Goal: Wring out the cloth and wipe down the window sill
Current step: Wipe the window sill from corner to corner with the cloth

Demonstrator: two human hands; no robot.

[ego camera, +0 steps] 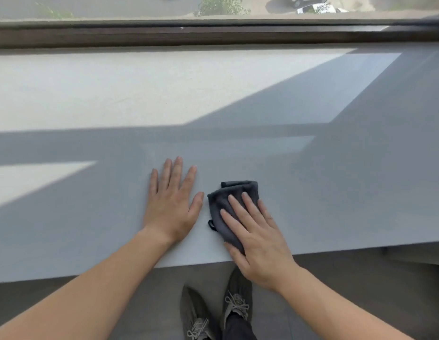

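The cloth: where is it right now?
In the head view the dark cloth lies on the window sill near its front edge, pressed under the right hand, just right of the flat left hand.

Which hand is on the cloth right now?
The right hand lies flat on the dark cloth; the left hand rests beside it on the bare sill.

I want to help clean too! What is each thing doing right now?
window sill: part sunlit, part shaded.
cloth: folded, lying on the window sill.
right hand: straight fingers pressing down on the cloth.
left hand: flat on the window sill, fingers spread, holding nothing.
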